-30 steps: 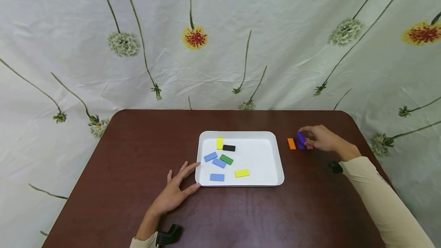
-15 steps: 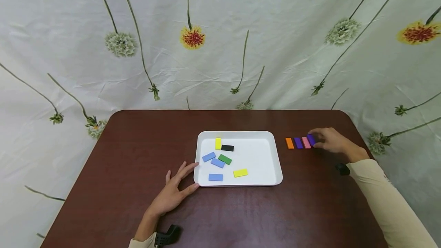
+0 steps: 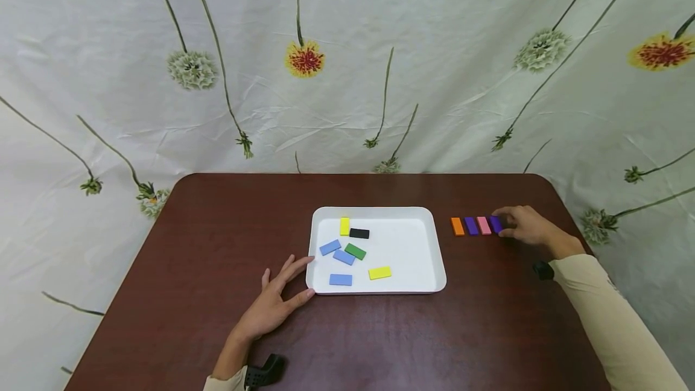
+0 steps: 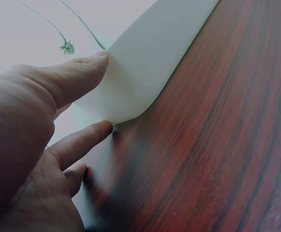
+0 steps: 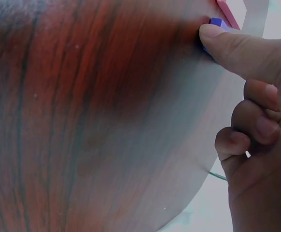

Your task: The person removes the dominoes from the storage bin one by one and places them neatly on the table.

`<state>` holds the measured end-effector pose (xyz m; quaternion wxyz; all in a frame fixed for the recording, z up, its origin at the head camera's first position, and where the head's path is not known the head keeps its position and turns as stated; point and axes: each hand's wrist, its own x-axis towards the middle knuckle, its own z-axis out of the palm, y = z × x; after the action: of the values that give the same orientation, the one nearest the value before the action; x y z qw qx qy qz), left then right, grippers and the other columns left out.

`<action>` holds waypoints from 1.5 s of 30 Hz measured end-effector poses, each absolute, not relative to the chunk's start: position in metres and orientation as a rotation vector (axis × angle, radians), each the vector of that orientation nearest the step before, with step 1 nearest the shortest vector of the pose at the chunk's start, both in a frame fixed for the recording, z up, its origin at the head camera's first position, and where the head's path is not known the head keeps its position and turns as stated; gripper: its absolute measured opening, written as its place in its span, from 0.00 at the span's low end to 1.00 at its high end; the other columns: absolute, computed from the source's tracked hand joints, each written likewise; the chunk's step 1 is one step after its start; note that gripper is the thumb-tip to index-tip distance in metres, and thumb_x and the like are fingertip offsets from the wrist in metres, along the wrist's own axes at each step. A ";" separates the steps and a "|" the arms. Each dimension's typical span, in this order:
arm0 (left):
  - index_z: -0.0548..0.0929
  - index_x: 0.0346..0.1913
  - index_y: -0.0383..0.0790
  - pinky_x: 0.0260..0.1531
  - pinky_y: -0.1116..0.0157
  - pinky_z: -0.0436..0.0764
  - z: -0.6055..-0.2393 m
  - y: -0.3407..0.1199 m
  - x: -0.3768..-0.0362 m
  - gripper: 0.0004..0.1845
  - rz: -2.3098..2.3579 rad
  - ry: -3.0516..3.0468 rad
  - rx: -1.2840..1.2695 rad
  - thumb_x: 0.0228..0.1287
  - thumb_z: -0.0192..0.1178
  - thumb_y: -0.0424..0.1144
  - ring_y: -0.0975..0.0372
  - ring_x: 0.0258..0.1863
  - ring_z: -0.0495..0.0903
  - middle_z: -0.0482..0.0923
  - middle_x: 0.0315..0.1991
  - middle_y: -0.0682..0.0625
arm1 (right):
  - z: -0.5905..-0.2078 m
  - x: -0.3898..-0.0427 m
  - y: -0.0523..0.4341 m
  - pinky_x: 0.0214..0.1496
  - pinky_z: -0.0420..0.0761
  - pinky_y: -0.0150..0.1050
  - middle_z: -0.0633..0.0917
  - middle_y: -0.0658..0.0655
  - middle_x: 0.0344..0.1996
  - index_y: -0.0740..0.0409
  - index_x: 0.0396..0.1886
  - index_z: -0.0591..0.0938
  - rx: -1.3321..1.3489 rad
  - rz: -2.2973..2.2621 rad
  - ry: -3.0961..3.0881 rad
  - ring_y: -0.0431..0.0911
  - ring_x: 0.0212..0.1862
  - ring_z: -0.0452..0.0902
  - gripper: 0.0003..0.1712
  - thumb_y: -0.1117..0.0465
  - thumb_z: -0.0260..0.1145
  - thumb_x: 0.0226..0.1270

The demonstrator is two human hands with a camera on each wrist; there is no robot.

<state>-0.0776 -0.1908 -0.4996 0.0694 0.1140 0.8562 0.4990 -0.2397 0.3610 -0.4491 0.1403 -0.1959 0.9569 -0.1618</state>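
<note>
My right hand pinches a purple domino-shaped block between thumb and fingers, at the right end of a short row on the table. Beside it, going left, lie a pink block, another purple block and an orange block. In the right wrist view the thumb presses the near end of the held purple block, close by the pink block. My left hand touches the left side of the white tray with spread fingers; thumb and a fingertip meet its wall.
In the tray lie yellow blocks, a black block, a green block and blue blocks. The dark brown table has rounded far corners. A flower-printed cloth hangs behind it.
My right hand has carried the purple block rightward past the pink one and lowered it at the row's right end. The left hand has stayed at the tray.
</note>
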 end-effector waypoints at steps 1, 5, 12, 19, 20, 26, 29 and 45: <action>0.67 0.74 0.58 0.65 0.30 0.23 -0.500 -0.191 -0.078 0.34 1.503 2.578 0.345 0.67 0.66 0.48 0.42 0.80 0.43 0.68 0.73 0.47 | -0.450 -0.240 0.361 0.32 0.65 0.38 0.64 0.47 0.18 0.74 0.59 0.77 -0.562 -0.466 2.762 0.41 0.23 0.60 0.27 0.66 0.72 0.63; 0.67 0.74 0.57 0.65 0.30 0.23 -0.500 -0.191 -0.078 0.34 1.508 2.580 0.352 0.67 0.66 0.48 0.41 0.80 0.43 0.68 0.73 0.47 | -0.451 -0.240 0.362 0.31 0.64 0.37 0.65 0.47 0.18 0.75 0.59 0.76 -0.553 -0.479 2.758 0.41 0.22 0.60 0.27 0.66 0.71 0.64; 0.67 0.74 0.59 0.65 0.30 0.23 -0.500 -0.191 -0.077 0.34 1.503 2.582 0.345 0.67 0.66 0.48 0.41 0.80 0.43 0.68 0.73 0.48 | -0.452 -0.240 0.363 0.31 0.64 0.37 0.63 0.46 0.17 0.74 0.58 0.77 -0.564 -0.482 2.769 0.40 0.21 0.58 0.27 0.66 0.72 0.62; 0.68 0.74 0.55 0.65 0.30 0.24 -0.498 -0.191 -0.078 0.34 1.507 2.593 0.365 0.67 0.67 0.47 0.41 0.80 0.44 0.69 0.73 0.47 | -0.451 -0.239 0.363 0.32 0.64 0.37 0.63 0.46 0.17 0.74 0.58 0.77 -0.580 -0.479 2.778 0.40 0.22 0.58 0.27 0.66 0.72 0.62; 0.68 0.74 0.55 0.64 0.29 0.24 -0.498 -0.191 -0.078 0.34 1.511 2.593 0.370 0.67 0.67 0.46 0.40 0.80 0.45 0.69 0.73 0.46 | -0.451 -0.239 0.362 0.32 0.65 0.37 0.64 0.47 0.18 0.75 0.58 0.77 -0.578 -0.478 2.779 0.40 0.22 0.58 0.27 0.66 0.72 0.62; 0.68 0.74 0.56 0.64 0.30 0.24 -0.498 -0.191 -0.078 0.34 1.527 2.587 0.380 0.66 0.67 0.46 0.40 0.79 0.45 0.69 0.72 0.45 | -0.451 -0.239 0.362 0.33 0.65 0.38 0.65 0.47 0.19 0.74 0.59 0.77 -0.573 -0.474 2.785 0.41 0.23 0.59 0.27 0.66 0.72 0.62; 0.68 0.74 0.53 0.64 0.30 0.24 -0.499 -0.191 -0.078 0.34 1.527 2.586 0.379 0.66 0.67 0.46 0.40 0.79 0.44 0.69 0.72 0.46 | -0.452 -0.239 0.362 0.33 0.65 0.38 0.65 0.48 0.19 0.74 0.59 0.77 -0.577 -0.471 2.785 0.41 0.23 0.60 0.27 0.66 0.72 0.62; 0.67 0.74 0.58 0.65 0.31 0.23 -0.499 -0.191 -0.078 0.34 1.524 2.567 0.345 0.66 0.67 0.47 0.42 0.80 0.44 0.69 0.72 0.46 | -0.444 -0.232 0.358 0.33 0.65 0.39 0.63 0.48 0.18 0.73 0.62 0.75 -0.549 -0.495 2.795 0.42 0.23 0.59 0.28 0.68 0.71 0.63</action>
<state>-0.0782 -0.1906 -0.4990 0.0679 0.1144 0.8522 0.5060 -0.2324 0.3577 -0.4436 0.1251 -0.1884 0.9592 -0.1698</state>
